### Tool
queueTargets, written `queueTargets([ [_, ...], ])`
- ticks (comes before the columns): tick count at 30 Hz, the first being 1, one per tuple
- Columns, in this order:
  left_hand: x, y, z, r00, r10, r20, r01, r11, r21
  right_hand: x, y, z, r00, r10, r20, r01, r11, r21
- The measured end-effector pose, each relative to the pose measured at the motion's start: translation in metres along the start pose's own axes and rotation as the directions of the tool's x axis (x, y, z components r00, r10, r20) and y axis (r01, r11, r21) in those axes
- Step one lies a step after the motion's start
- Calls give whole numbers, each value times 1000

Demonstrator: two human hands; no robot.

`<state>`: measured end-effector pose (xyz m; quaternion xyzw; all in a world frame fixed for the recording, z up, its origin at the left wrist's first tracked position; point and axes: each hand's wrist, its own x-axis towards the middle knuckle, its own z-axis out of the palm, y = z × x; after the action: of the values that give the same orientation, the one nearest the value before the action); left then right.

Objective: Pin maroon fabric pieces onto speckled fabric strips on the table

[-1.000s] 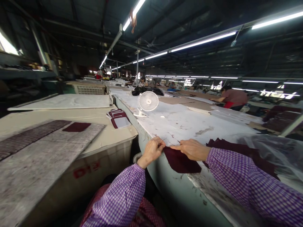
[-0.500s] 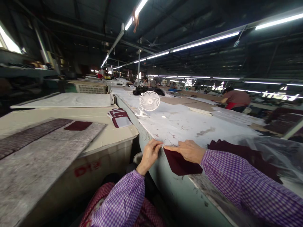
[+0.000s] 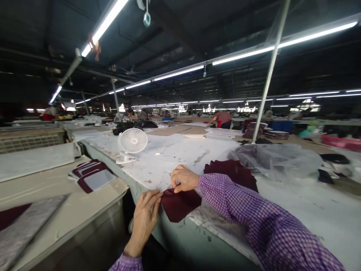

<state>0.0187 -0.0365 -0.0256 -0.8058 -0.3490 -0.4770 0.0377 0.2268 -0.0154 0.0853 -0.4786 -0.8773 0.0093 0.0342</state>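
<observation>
A dark maroon fabric piece (image 3: 182, 206) lies on the near edge of the white-topped table, with its front part hanging over the side. My left hand (image 3: 146, 210) has its fingers pressed together, the tips and thumb gripping the piece's left corner. Over the same piece, my right hand (image 3: 184, 178) bends in a pinch, thumb and fingertips on its upper edge. The exact fold of cloth between those fingertips is hidden. Just beyond my right wrist sits a pile of maroon pieces (image 3: 231, 171) with jagged edges, partly covered by my checked sleeve.
A white clip fan (image 3: 132, 142) stands on the table (image 3: 175, 148) ahead. Clear plastic sheeting (image 3: 278, 160) lies to the right beside a metal pole (image 3: 270, 75). Maroon and grey cut pieces (image 3: 94, 175) rest on the cream surface at left. A person (image 3: 222, 118) bends over farther back.
My view has swung right. My right hand has gone from a pointing finger on the cloth to a bent pinch, and my left hand now lies flatter against the corner.
</observation>
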Motion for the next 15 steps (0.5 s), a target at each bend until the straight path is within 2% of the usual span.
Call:
queueTargets([
  [4,-2,0,3,1000,5,-15,-5,1000,2,-3,-5,5,991,41,127,-69,972,224],
  [8,-4,0,1,1000,-20,10,20,1000,-23,-2,-11,-3,993,38,109,-63,969,239],
  [11,-7,-6,-4,996,-81,32,83,995,-54,-11,1,-33,999,46,27,-51,973,224],
  [15,-8,-24,-18,979,-201,44,204,975,-90,-58,39,-85,982,138,-131,-109,972,207],
])
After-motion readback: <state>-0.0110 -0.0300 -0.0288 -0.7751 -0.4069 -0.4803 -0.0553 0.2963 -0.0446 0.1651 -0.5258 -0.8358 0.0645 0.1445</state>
